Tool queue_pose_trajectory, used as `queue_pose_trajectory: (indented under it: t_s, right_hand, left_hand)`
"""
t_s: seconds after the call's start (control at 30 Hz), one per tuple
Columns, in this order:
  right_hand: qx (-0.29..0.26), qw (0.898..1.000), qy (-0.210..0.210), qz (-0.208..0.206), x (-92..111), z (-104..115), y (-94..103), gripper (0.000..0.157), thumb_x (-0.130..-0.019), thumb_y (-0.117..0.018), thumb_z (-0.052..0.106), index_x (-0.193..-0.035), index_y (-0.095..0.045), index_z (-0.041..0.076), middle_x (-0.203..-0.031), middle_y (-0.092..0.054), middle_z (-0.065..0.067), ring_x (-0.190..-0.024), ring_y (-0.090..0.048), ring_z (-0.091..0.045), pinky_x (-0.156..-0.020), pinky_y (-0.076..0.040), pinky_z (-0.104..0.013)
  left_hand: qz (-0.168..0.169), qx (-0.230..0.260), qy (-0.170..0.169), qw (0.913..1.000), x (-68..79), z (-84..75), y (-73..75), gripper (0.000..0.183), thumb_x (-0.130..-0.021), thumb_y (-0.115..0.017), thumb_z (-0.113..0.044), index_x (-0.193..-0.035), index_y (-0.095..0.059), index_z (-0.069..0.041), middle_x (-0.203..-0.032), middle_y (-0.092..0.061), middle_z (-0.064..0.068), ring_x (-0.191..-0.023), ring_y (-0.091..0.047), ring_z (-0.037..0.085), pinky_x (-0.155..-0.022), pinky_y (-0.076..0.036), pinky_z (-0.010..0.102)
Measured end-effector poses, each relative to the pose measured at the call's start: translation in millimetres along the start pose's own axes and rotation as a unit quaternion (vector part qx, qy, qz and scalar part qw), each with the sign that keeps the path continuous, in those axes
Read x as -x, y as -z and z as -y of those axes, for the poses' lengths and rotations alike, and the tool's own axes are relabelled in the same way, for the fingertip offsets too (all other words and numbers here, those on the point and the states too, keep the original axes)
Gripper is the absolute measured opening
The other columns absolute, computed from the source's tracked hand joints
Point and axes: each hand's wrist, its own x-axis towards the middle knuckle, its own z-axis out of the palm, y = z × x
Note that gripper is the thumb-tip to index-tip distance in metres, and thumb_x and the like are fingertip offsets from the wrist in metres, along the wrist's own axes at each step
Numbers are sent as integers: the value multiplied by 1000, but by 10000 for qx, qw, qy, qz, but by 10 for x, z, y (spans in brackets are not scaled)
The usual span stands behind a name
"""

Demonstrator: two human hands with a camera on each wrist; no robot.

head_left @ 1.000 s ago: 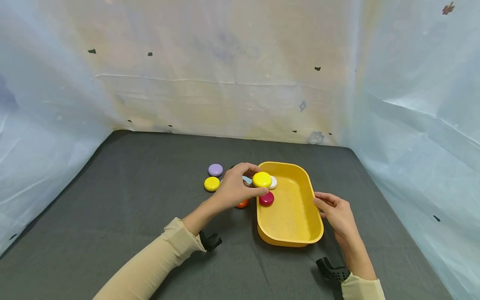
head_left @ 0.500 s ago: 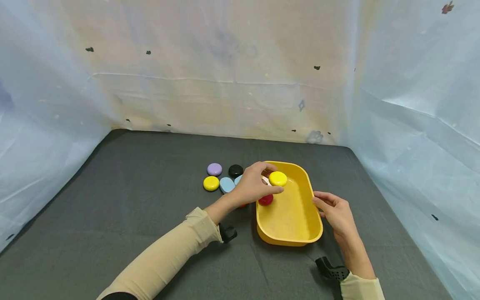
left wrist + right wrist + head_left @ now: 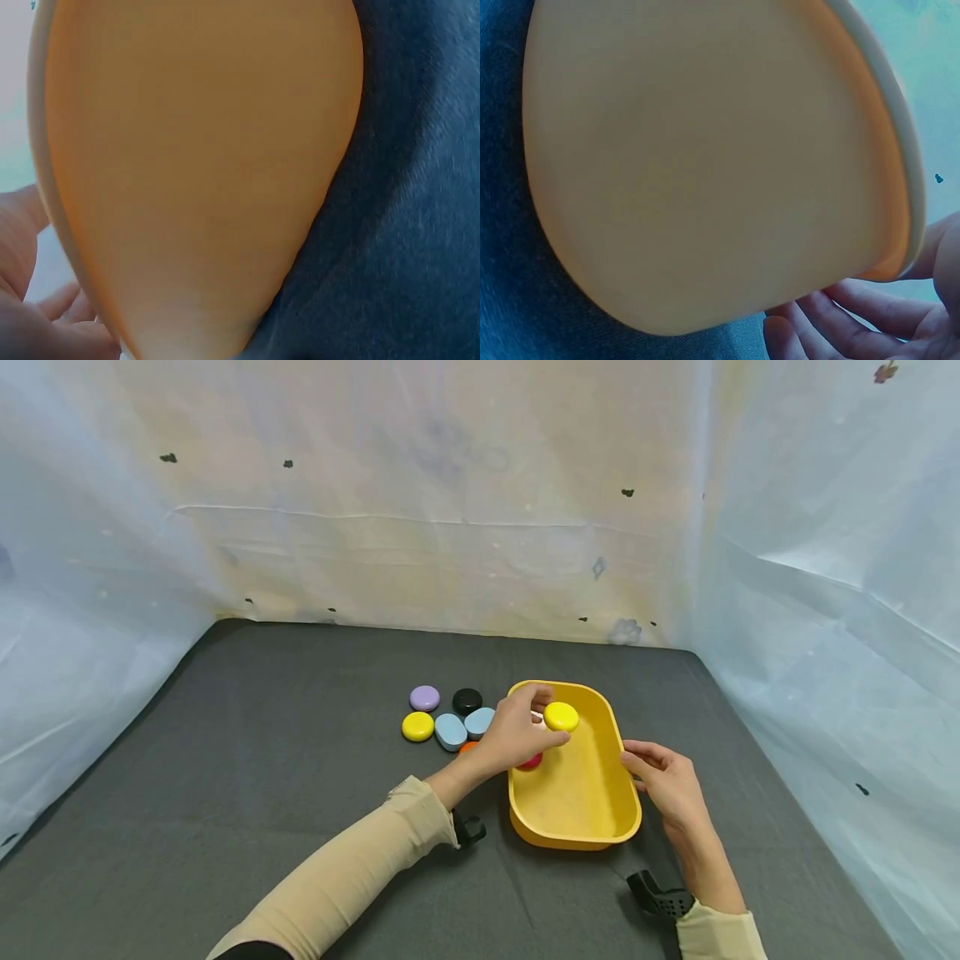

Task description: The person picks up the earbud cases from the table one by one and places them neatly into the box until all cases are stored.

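Note:
In the head view my left hand [image 3: 517, 735] reaches over the left rim of a yellow plastic tub [image 3: 577, 802]. Its thumb and fingers hold a glossy round yellow disc [image 3: 561, 717] above the tub floor. Below that hand, a dark red disc [image 3: 530, 762] inside the tub is partly covered, as is a white disc behind the fingers. My right hand [image 3: 667, 781] grips the tub's right rim, thumb up at the edge and fingers outside. The right wrist view shows those fingers [image 3: 855, 319] under the rim, beside the tub's outer wall [image 3: 705, 165].
Left of the tub lie a purple disc [image 3: 424, 697], a black disc [image 3: 467, 701], another yellow disc [image 3: 417, 727], two light blue flat pieces [image 3: 451, 732] and an orange disc [image 3: 468, 747], partly hidden. Pale sheeting [image 3: 450, 527] walls in the grey cloth-covered table [image 3: 300, 710].
My left hand has moved right with the yellow disc, from the tub's left rim to farther over its inside. The black disc and light blue pieces have come into sight. My right hand stays put.

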Motion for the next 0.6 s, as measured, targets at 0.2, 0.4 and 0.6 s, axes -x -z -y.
queue_pose_trajectory:
  t_s: [0.2, 0.4, 0.6]
  right_hand:
    - [-7, 10000, 23, 31, -17, 8, -17, 38, -100, -60, 25, -130, -61, 1, -121, -64, -14, -108, -58, -26, -80, -53, -25]
    - [26, 10000, 27, 46, -32, 19, -27, 38, -100, -60, 25, -130, -61, 1, -121, -64, -14, -107, -58, -26, -80, -52, -25]
    - [67, 10000, 30, 32, -43, 12, 4, 40, -100, -60, 27, -130, -60, 1, -123, -63, -15, -107, -57, -25, -79, -51, -24]
  left_hand:
    - [-146, 12, 16, 9999, 16, 25, 41, 71, -80, -82, -14, -138, -45, 2, -131, -53, 18, -120, -51, 30, -100, -44, 35]
    - [-628, 113, 203, 9978, 77, 29, 195, 60, -84, -79, -17, -134, -49, -2, -128, -56, 14, -118, -52, 28, -102, -43, 38]
    - [-1249, 267, 546, 9903, 200, -6, 433, 56, -86, -78, -21, -133, -50, -5, -126, -58, 8, -117, -53, 24, -100, -44, 37]
